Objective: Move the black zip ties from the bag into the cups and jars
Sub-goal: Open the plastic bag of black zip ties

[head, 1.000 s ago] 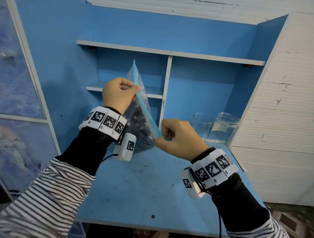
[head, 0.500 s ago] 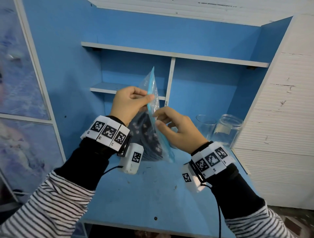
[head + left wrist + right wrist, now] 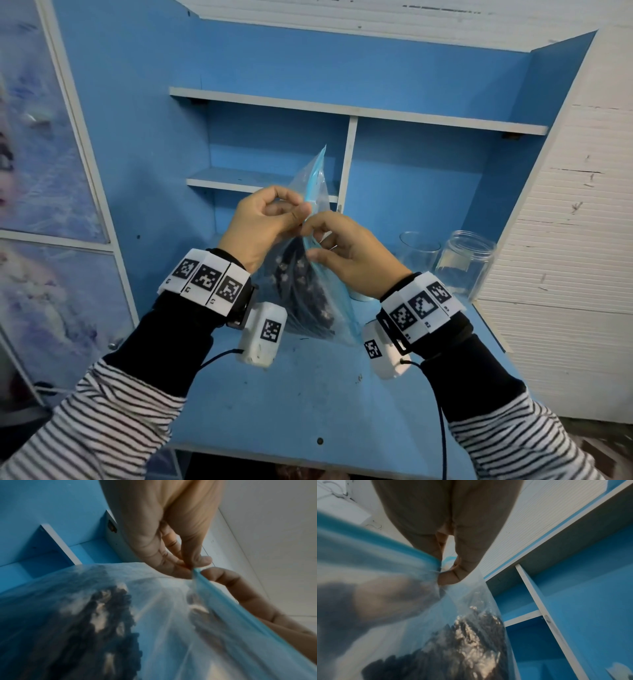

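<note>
The clear bag point(image 3: 310, 291) is held upright above the blue tabletop point(image 3: 291, 394), its lower end close to the surface. Its blue zip strip point(image 3: 313, 178) is pinched at mid-length by both hands: left hand point(image 3: 263, 222) on the left side, thumb & forefinger closed on the strip; right hand point(image 3: 346, 255) just right of it, fingers point(image 3: 452, 574) pinched on the same edge. Fingertips of the 2 hands nearly touch. Black zip ties point(image 3: 305, 291) are bunched in the bag's lower part, below the fingers. A clear cup point(image 3: 419, 251) & jar point(image 3: 464, 263) stand at far right, apart from the bag.
</note>
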Tool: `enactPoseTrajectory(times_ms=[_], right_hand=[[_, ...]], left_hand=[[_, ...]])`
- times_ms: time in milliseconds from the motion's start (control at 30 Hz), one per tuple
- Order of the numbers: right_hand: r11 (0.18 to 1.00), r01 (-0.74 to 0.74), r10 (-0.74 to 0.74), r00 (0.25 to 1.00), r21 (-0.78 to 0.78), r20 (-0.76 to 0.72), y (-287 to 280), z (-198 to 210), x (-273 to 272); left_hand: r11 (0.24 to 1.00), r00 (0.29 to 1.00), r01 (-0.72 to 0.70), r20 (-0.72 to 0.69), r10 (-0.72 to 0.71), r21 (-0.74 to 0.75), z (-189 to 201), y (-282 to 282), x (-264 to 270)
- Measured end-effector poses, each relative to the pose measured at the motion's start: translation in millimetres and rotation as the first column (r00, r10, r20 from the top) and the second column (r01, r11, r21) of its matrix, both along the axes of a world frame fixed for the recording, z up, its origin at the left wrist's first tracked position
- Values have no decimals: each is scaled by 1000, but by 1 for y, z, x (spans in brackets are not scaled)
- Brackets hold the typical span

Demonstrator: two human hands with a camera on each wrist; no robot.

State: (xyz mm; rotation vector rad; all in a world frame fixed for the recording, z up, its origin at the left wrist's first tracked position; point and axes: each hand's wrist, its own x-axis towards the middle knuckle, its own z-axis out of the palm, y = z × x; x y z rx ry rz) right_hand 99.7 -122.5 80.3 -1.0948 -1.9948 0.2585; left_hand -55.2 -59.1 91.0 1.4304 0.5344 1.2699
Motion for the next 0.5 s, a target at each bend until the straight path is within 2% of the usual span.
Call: enactPoseTrajectory(times_ms=[167, 233, 367, 500], right_hand=[[997, 75, -75, 997, 30, -3, 2, 1, 9], [991, 122, -122, 993, 48, -6, 1, 2, 14], [984, 177, -174, 979, 21, -110, 4, 4, 23], [967, 253, -255, 947, -36, -194, 9, 6, 29]], left_hand=[[1000, 1000, -20, 22, 19, 14, -3, 6, -14], [997, 998, -63, -25, 65, 49, -3, 10, -21], [986, 989, -107, -92, 119, 131, 0, 18, -39], [967, 949, -165, -236, 209, 196, 2, 23, -56]])
